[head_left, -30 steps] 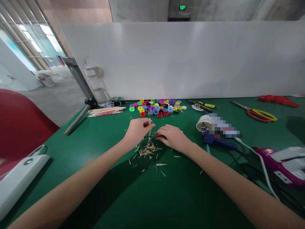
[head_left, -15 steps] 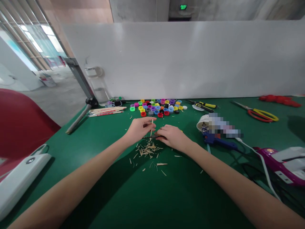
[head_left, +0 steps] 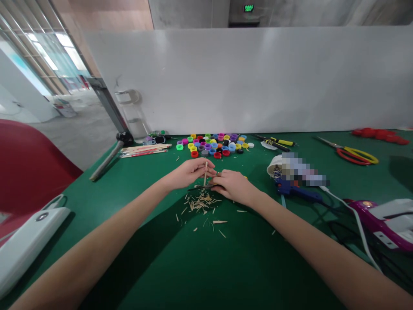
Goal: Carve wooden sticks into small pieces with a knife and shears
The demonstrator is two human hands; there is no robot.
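Observation:
My left hand [head_left: 189,173] pinches a thin wooden stick [head_left: 205,171] and holds it nearly upright over the green table [head_left: 135,189]. My right hand [head_left: 232,185] is closed on a small dark-bladed knife [head_left: 200,187] whose blade lies against the stick's lower end. Right below both hands lies a pile of wood shavings [head_left: 200,202], with a few loose chips scattered nearer to me.
Coloured bottle caps [head_left: 213,144] are spread behind my hands, more wooden sticks [head_left: 143,150] at their left. To the right lie a tipped paper cup [head_left: 276,165], a blue glue gun [head_left: 297,189], red-and-yellow scissors [head_left: 353,154] and a purple device [head_left: 382,219]. A white box [head_left: 27,241] sits at the left edge.
My left hand has lifted slightly and tilted the stick a little to the right. My right hand has edged up towards it; the shavings have not moved.

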